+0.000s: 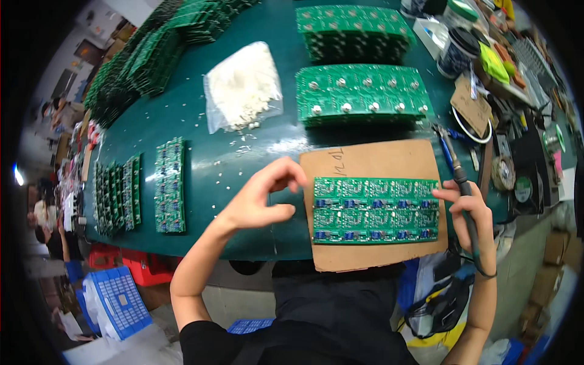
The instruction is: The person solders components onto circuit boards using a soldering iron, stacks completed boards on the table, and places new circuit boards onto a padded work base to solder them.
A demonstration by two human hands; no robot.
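Note:
A green circuit board point(376, 220) with rows of blue parts lies flat on a piece of brown cardboard point(380, 258) in front of me. My left hand point(266, 196) hovers just off the board's left edge, thumb and fingers curved apart with nothing between them. In my right hand point(483, 220) is a soldering iron point(460, 177), its dark handle between the fingers and its shaft pointing away from me. The fingertips of that hand reach the board's right edge. The iron's far end lies near blue-handled pliers point(447, 145), where the two are hard to tell apart.
Beyond the cardboard stand two stacks of green boards, the nearer stack point(365, 91) and the farther stack point(356, 27). A clear bag point(243, 85) spills small white parts. Populated boards point(170, 185) stand left; many bare boards point(152, 58) pile far left. Tools and a cup point(457, 52) crowd the right.

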